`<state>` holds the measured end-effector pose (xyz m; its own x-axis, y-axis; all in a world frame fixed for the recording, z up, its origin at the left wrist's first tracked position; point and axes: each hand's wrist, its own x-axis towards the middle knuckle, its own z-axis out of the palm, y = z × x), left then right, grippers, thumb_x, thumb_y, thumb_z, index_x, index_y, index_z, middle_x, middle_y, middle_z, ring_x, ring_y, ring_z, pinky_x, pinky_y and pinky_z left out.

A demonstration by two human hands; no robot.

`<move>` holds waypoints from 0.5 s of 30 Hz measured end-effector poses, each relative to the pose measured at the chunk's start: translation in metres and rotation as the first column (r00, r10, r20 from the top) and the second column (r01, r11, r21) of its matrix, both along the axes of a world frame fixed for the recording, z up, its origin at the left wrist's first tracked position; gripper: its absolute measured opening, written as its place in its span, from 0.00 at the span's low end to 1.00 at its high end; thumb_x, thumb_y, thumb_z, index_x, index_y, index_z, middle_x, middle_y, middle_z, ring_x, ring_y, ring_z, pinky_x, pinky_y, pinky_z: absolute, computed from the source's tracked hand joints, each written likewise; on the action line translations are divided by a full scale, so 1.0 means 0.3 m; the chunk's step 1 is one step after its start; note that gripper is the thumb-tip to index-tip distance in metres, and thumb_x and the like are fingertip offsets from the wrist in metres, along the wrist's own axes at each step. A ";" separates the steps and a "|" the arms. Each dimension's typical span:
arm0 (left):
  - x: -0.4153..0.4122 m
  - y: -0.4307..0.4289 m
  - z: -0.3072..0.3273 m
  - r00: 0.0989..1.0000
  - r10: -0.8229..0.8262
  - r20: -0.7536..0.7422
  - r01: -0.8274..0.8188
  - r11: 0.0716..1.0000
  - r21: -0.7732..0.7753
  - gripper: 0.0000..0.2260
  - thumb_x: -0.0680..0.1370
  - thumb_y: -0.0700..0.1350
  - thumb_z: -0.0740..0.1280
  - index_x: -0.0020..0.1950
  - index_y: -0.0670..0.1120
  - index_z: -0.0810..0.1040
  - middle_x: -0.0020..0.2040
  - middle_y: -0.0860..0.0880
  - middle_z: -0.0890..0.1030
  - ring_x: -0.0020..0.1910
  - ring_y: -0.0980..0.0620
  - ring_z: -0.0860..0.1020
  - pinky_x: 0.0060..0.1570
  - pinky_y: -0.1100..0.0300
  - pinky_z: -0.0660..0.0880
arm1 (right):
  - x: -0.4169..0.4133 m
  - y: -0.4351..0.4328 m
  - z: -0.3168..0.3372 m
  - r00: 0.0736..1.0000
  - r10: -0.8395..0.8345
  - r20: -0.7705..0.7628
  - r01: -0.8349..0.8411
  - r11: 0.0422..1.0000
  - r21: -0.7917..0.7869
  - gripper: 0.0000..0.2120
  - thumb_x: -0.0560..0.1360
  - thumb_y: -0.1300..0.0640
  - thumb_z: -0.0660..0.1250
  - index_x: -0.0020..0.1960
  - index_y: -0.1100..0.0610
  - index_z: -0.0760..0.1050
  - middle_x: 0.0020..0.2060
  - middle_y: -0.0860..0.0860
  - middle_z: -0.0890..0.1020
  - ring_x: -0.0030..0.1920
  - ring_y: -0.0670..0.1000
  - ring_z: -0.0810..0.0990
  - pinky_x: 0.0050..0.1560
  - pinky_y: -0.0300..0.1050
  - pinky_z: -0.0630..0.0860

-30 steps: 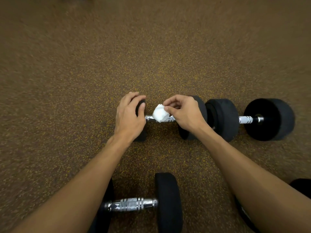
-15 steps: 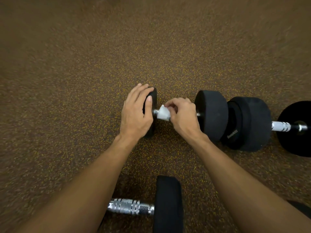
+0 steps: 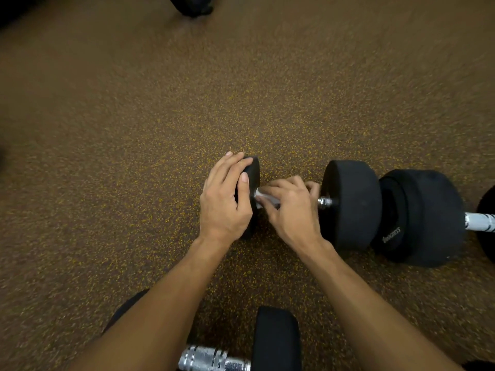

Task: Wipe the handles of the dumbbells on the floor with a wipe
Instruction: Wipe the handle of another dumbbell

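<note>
A black dumbbell (image 3: 351, 202) lies across the speckled floor in the middle of the head view. My left hand (image 3: 225, 202) rests over its left weight, fingers laid on the top. My right hand (image 3: 292, 207) curls round the chrome handle with a white wipe (image 3: 261, 195) pressed against it; only a sliver of the wipe shows at the handle's left end. A short bare piece of the handle shows beside the right weight. A second dumbbell (image 3: 417, 218) lies just to the right, its chrome handle (image 3: 479, 222) bare.
A third dumbbell (image 3: 276, 341) lies near the bottom edge under my forearms, its knurled handle (image 3: 211, 361) showing. A dark object (image 3: 191, 5) sits at the top edge. Brown speckled floor (image 3: 134, 129) stretches to the left and beyond.
My right hand has slid left along the handle and closed further over the wipe, which now shows less. The camera has shifted, so the dumbbells sit more to the right.
</note>
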<state>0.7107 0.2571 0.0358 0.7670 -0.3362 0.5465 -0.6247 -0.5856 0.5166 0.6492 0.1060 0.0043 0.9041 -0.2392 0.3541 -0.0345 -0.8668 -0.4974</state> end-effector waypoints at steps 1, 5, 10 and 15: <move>0.005 -0.001 -0.001 1.000 0.004 0.002 -0.004 1.000 -0.003 0.17 0.87 0.44 0.59 0.70 0.43 0.82 0.72 0.48 0.81 0.78 0.48 0.72 0.78 0.48 0.69 | -0.002 -0.003 -0.008 0.999 0.016 0.028 -0.016 1.000 0.011 0.10 0.81 0.43 0.70 0.57 0.43 0.87 0.57 0.38 0.86 0.59 0.50 0.78 0.59 0.53 0.59; 0.010 -0.006 -0.002 1.000 0.006 0.011 -0.006 1.000 -0.020 0.17 0.87 0.45 0.58 0.70 0.44 0.82 0.71 0.48 0.81 0.77 0.49 0.73 0.78 0.48 0.69 | -0.040 -0.038 -0.043 0.992 0.017 0.129 -0.019 1.000 0.012 0.09 0.80 0.47 0.73 0.59 0.42 0.87 0.60 0.37 0.86 0.61 0.49 0.79 0.64 0.55 0.61; 0.015 -0.005 -0.011 1.000 0.009 0.029 -0.009 1.000 -0.026 0.18 0.87 0.46 0.58 0.70 0.44 0.82 0.71 0.48 0.81 0.77 0.49 0.73 0.77 0.49 0.69 | -0.013 0.011 -0.049 0.993 -0.013 0.119 0.012 1.000 0.007 0.11 0.83 0.46 0.68 0.61 0.45 0.86 0.59 0.39 0.86 0.62 0.47 0.79 0.68 0.57 0.64; 0.015 -0.004 -0.016 0.999 0.008 0.040 -0.007 1.000 -0.026 0.18 0.87 0.45 0.58 0.70 0.44 0.83 0.71 0.48 0.81 0.77 0.48 0.74 0.77 0.48 0.70 | -0.039 -0.004 -0.076 0.973 0.034 0.229 -0.027 0.999 -0.035 0.08 0.82 0.48 0.72 0.59 0.47 0.87 0.58 0.40 0.86 0.63 0.47 0.81 0.73 0.59 0.64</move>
<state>0.7152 0.2558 0.0311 0.7470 -0.3156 0.5852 -0.6405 -0.5775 0.5062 0.6377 0.1049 -0.0185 0.8046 -0.1985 0.5597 0.1038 -0.8810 -0.4616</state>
